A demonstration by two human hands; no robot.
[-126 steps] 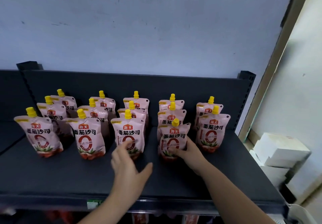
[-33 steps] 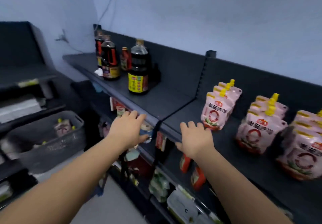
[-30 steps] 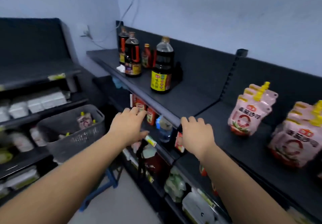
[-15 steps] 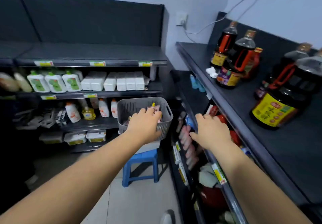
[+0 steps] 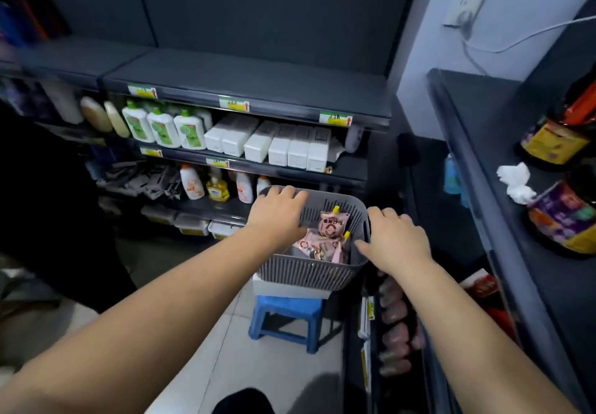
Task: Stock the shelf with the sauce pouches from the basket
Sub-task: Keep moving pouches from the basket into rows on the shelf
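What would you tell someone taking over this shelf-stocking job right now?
Left hand: open, empty, over the basket's left side.
Right hand: open, empty, at its right rim.
Sauce pouches: a few pink ones with yellow caps lie in the basket, above a blue stool.
Done: no pouch in hand yet; the target shelf is out of view.
To do: grasp pouches, carry them to the shelf, repeat until the basket is empty.

Past the left hand (image 5: 277, 210): dark shelving (image 5: 245, 71) along the back, yellow price tags (image 5: 234, 104) on its edges, white bottles (image 5: 164, 128) and white boxes (image 5: 287, 147) in rows. Right of the right hand (image 5: 395, 239): second dark unit (image 5: 477, 130), dark bottles (image 5: 562, 217) and crumpled tissue (image 5: 514, 181) on top. Between the units, pale wall (image 5: 429, 46) with socket (image 5: 462, 10) and white cable (image 5: 496, 51). Below the hands, blue stool (image 5: 287, 307) on pale tiled floor (image 5: 225, 365). Dim light.
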